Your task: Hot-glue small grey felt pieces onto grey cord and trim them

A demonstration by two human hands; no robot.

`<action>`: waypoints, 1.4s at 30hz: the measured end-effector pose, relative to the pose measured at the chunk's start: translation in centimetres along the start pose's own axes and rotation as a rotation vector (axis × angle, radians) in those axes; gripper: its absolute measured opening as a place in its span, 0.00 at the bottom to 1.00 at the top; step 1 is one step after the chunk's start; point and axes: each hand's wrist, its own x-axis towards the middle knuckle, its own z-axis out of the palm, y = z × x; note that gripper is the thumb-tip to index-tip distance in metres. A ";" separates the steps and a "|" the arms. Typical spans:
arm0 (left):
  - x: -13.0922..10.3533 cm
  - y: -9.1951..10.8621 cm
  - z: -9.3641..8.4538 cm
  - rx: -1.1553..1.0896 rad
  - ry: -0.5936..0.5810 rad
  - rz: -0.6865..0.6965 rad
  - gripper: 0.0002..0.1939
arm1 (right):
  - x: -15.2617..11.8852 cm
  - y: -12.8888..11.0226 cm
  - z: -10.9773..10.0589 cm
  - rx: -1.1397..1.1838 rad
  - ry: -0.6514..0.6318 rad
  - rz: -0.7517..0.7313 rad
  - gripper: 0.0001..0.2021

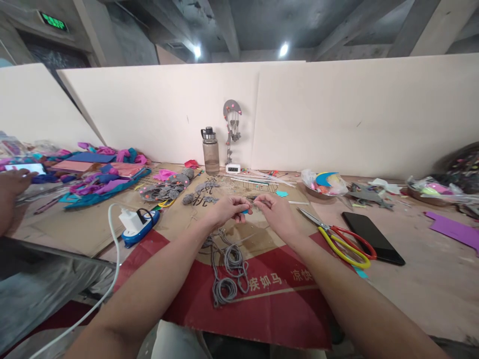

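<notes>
My left hand (231,209) is closed in a pinch, with a small blue piece (245,212) showing at its fingertips. Just to its right, my right hand (276,212) also pinches, its fingertips nearly meeting the left ones; what it holds is too small to make out. Below the hands, loops of grey cord (226,286) lie on a red and brown cardboard sheet (284,314). Left of the hands are grey felt pieces (205,187), and beyond them a pile of grey pieces with pink dots (164,187).
Scissors (342,242) and a black phone (372,237) lie right of my right arm. A blue power strip (140,229) with a white cable sits left. A bottle (211,152), a clock (232,169) and a hanging moon ornament (232,112) are at the back. Another person's hand (15,187) shows far left.
</notes>
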 end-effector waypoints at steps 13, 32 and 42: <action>0.0 0.3 0.6 -0.140 0.161 -0.018 0.12 | -0.3 0.5 0.5 0.110 0.045 0.087 0.09; 0.1 -0.1 1.3 -0.191 0.159 -0.004 0.16 | -0.5 0.6 0.8 0.028 0.080 0.025 0.07; -0.2 0.5 1.9 0.006 0.196 0.021 0.11 | -0.7 0.4 1.0 -0.025 0.086 -0.009 0.07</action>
